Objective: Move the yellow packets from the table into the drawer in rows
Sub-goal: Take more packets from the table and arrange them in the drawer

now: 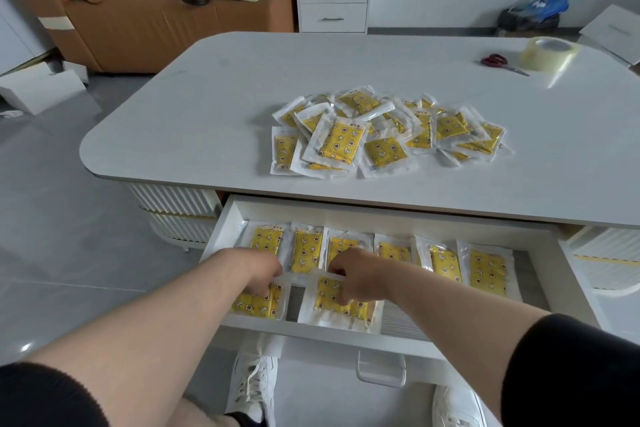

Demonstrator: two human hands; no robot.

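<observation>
**Second row begun in the drawer, heap waiting on the worktop**

Both hands are down inside the open drawer (221,229), each on a yellow packet of the near row. The left hand (258,270) has its fingers (263,288) curled down onto the top edge of the left near-row packet (258,303); they look pressed onto it, though whether they pinch it or only push it flat I cannot tell. The right hand (356,276) has its fingers bent over the second near-row packet (341,302), thumb and fingertips closed on its upper part, apparently nudging it square. A narrow strip of bare drawer floor shows between the two packets, directly between the two sets of fingers.

Just beyond the fingers, toward the back wall, lies the finished back row of packets (488,269), side by side and slightly overlapping across the drawer's width. To the right of the right fingers the near row is bare drawer floor.

Well beyond both hands, on the worktop (173,107), sits the loose heap of yellow packets (384,132), many overlapping. Farther right on the worktop lie red-handled scissors (498,62) and a roll of clear tape (549,54).

My reading: the step in hand is aligning the first two packets of the second row. The task looks perhaps a quarter done, given the heap. The next move calls for letting go, reaching up to the heap, and laying further packets to the right of the right fingers' packet, matching the back row's spacing.
</observation>
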